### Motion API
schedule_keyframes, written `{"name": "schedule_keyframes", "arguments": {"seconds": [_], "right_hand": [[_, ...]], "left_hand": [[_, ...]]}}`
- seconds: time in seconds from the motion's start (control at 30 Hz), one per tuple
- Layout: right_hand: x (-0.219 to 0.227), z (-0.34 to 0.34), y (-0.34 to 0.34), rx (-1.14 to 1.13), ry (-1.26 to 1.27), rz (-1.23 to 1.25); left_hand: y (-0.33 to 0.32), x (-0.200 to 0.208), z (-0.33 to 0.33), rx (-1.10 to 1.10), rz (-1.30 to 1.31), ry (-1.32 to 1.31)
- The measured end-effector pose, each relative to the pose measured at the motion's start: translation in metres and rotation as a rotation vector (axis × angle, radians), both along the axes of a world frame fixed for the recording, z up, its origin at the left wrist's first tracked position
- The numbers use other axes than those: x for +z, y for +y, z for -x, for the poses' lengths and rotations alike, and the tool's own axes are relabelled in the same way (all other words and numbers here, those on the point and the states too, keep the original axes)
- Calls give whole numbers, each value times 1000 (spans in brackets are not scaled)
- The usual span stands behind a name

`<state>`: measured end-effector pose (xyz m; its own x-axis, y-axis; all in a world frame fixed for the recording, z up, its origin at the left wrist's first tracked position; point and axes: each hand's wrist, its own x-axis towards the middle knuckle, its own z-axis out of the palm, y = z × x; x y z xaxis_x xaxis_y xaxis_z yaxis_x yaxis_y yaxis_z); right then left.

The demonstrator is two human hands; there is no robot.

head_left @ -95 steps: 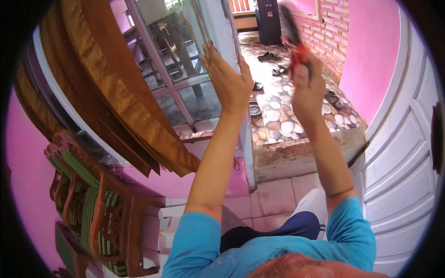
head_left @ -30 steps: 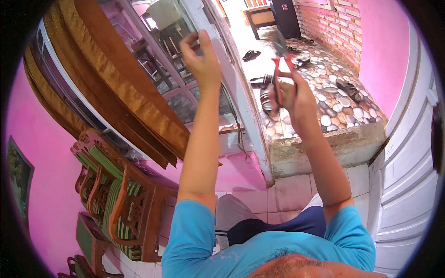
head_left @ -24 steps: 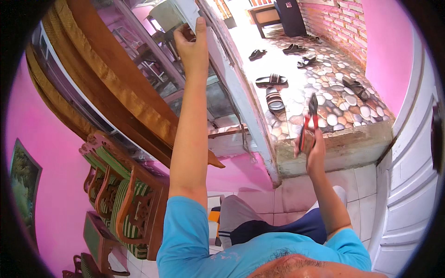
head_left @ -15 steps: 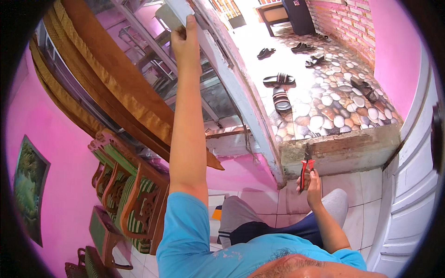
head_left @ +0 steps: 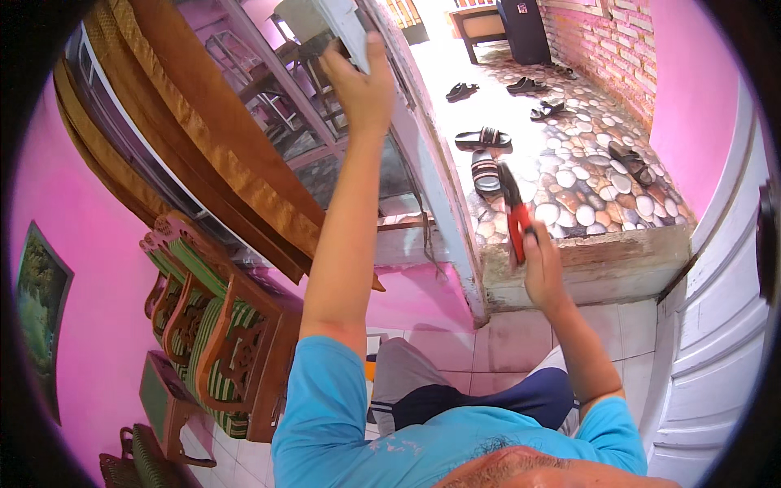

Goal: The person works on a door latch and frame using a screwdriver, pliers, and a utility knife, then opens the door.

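My left hand [head_left: 364, 89] is raised high on the white, worn door frame [head_left: 455, 244]. Its thumb lies on one side of the post and its fingers on the other, gripping it. A pale boxy object [head_left: 303, 20] is fixed near the top of the post, just beyond those fingers. In my right hand [head_left: 541, 264] is a pair of pliers [head_left: 518, 224] with red and black handles. Their dark jaws point up and away from me, over the doorway step, and look slightly blurred.
A raised concrete sill [head_left: 586, 260] crosses the doorway, with several sandals [head_left: 483, 140] on the pebble-patterned floor beyond. The white door [head_left: 716, 342] stands at right. Brown curtains [head_left: 220, 138], a window and carved wooden chairs [head_left: 228, 350] are at left.
My right hand has risen and moved forward with the pliers, from below the sill to above it. My left hand has shifted slightly right and down along the frame.
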<state>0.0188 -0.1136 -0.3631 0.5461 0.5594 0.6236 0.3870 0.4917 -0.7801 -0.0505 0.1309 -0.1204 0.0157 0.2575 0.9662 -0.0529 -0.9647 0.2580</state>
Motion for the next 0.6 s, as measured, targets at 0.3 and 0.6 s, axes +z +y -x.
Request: {"name": "schedule_keyframes", "arguments": {"seconds": [0.3,0.6], "right_hand": [[184,-21,59,-251,-373,-177],[235,-22,89,-388,-700,-194]], "left_hand": [[-6,-13,-18,130,-90,-60],[-7,-11,-12,149,-109,-84]]}}
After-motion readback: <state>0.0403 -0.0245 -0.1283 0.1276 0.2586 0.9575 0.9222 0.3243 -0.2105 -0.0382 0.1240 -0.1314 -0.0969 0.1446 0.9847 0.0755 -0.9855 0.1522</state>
